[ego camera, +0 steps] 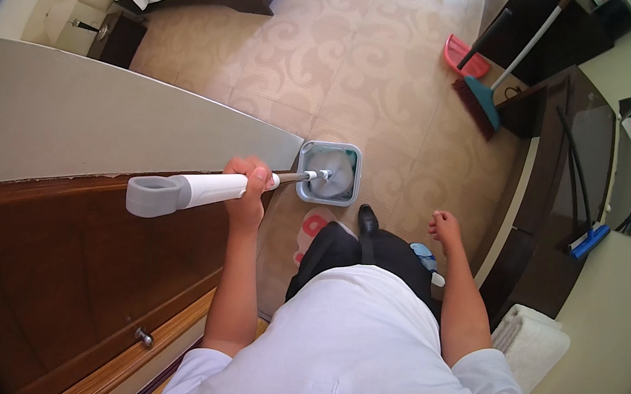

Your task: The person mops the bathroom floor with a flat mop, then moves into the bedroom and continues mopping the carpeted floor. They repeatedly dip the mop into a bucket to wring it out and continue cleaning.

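Observation:
My left hand grips the white upper part of a mop handle, whose grey loop end points back toward me. The metal shaft slants down to a round, pale mop head inside a square grey bucket. Some green shows in the bucket beside the mop head. The bucket stands on the floor at the end of a low wall, just ahead of my black shoe. To the right of my legs, my right hand hangs with curled fingers and holds nothing visible.
A teal broom and red dustpan lean at the dark furniture. A blue squeegee lies along the desk. Beside my legs are a pink-and-white mat and a blue-labelled bottle. A wooden door borders my left.

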The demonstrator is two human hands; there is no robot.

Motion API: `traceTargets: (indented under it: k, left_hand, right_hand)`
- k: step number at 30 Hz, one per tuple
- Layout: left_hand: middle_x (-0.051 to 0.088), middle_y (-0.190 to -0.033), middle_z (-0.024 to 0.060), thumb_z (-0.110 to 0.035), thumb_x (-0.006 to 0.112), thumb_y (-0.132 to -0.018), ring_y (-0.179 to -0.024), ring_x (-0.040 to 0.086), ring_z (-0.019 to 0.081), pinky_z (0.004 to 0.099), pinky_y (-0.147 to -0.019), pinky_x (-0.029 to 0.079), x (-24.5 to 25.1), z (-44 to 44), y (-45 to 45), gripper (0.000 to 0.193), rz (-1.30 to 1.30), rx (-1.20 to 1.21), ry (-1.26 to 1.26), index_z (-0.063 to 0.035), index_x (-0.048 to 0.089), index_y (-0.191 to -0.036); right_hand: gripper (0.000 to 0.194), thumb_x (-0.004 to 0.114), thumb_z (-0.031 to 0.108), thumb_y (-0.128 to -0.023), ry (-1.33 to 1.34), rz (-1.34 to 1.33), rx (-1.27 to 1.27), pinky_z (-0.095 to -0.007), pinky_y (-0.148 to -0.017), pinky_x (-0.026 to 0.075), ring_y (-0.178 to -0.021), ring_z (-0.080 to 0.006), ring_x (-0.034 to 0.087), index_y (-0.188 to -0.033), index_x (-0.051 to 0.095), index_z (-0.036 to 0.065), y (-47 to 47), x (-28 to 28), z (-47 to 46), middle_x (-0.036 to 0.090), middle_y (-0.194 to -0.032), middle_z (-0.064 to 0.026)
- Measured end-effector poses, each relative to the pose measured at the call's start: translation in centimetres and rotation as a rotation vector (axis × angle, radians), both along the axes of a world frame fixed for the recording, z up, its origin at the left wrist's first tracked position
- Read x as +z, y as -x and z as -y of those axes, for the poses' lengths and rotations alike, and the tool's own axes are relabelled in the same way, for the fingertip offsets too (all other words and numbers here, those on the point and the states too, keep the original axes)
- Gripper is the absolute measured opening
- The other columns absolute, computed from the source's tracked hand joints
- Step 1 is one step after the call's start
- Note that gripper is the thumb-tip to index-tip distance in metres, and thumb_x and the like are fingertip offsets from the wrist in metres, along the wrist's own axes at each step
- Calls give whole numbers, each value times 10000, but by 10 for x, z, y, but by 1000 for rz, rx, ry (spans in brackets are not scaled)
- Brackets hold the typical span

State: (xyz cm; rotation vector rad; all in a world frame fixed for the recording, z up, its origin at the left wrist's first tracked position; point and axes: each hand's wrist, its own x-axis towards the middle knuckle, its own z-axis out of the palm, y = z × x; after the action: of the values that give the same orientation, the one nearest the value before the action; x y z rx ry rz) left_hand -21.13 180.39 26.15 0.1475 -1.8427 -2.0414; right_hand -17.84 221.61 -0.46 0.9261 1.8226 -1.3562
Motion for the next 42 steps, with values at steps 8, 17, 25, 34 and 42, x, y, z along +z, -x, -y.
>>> traceTargets:
  k: [8, 17, 25, 34, 42]
  left_hand:
    - [473, -647, 38, -91, 615, -890, -618, 456, 138, 297, -623, 427, -1, 3, -21, 220, -7, 39, 36, -110, 425, -781]
    - [516, -703, 60, -45, 663, -853, -649, 521, 178, 356, -673, 489, 64, 8, 6, 161, -63, 110, 88, -67, 504, -837]
    - [487, -701, 48, -90, 654, -860, -542, 439, 130, 255, -522, 389, 254, -14, 11, 121, -343, 238, 226, -25, 556, -889]
    - [390, -629, -15, -178, 546, -986, -490, 393, 91, 258, -515, 372, 246, -7, 10, 177, -400, -291, 104, -111, 422, -879]
    - [436, -589, -10, -122, 600, -920, -483, 407, 108, 258, -468, 348, 161, -10, 23, 135, -353, -357, 1, -128, 467, -900]
  right_hand:
    - [241, 547, 296, -960, 14, -15, 35, -273, -492, 433, -586, -115, 591, -1028, 603, 71, -23, -5, 0, 632, -794, -39]
    - [263, 541, 295, -960, -8, -37, 80, -283, -498, 446, -593, -125, 602, -1052, 602, 56, -35, -10, -11, 644, -799, -51]
    - [274, 545, 305, -959, 21, -31, 68, -274, -512, 447, -614, -127, 609, -1066, 597, 57, -27, -9, -3, 647, -820, -55]
    - [252, 552, 280, -959, 3, -6, 19, -273, -478, 429, -573, -125, 585, -1035, 599, 44, -31, -15, 9, 634, -786, -52]
    - [241, 552, 278, -957, -14, -6, 5, -275, -477, 436, -562, -123, 576, -1029, 598, 52, -20, -17, 13, 629, -777, -49]
